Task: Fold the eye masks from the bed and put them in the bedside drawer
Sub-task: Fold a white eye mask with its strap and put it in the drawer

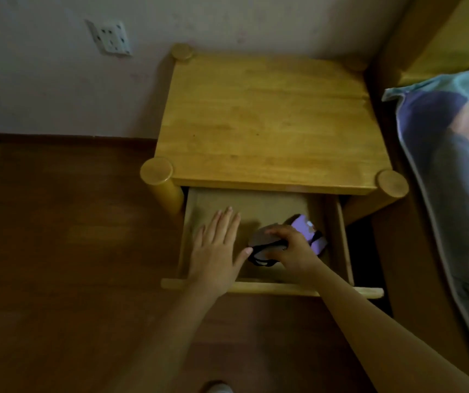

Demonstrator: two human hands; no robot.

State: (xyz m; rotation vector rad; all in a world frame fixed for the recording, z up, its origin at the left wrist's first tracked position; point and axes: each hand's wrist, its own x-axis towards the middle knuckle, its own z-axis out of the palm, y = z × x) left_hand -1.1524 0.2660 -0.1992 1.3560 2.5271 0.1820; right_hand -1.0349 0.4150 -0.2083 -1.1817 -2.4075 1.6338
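While the pale wooden bedside drawer (pixel 338 236) stands pulled out of the round-legged nightstand (pixel 267 123), the right hand (pixel 293 251) curls its fingers down over a folded grey eye mask (pixel 264 241) with a dark strap, lying on the drawer floor. Behind it, half hidden by the hand, sits a folded lilac eye mask (pixel 307 226). Just left, the left hand (pixel 216 251) lies flat, fingers extended and slightly spread. Printed bedding (pixel 454 165) is cut off at right.
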